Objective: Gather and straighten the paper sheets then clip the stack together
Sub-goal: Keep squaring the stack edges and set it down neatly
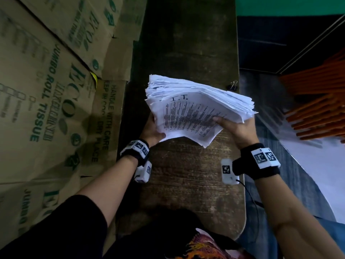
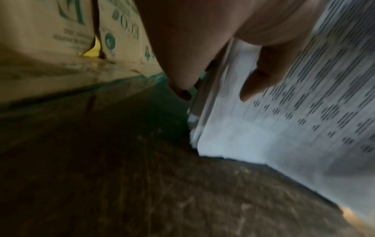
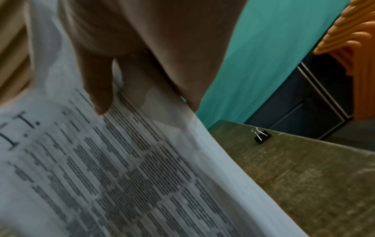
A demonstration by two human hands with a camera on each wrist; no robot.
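Both hands [image 1: 153, 130] [image 1: 237, 128] grip the paper stack [image 1: 196, 109] above the wooden bench [image 1: 186, 174], binder clip [image 1: 233, 85] beyond, cardboard boxes [image 1: 46, 90] alongside.

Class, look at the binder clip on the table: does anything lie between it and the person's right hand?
Only the paper stack itself, held by both hands. The table between right hand and binder clip is bare.

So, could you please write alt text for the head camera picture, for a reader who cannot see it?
Two hands, the left hand and the right hand, hold an uneven stack of printed paper by its sides above a dark wooden table. A small black binder clip lies on the table beyond the stack, and cardboard boxes stand at the left.
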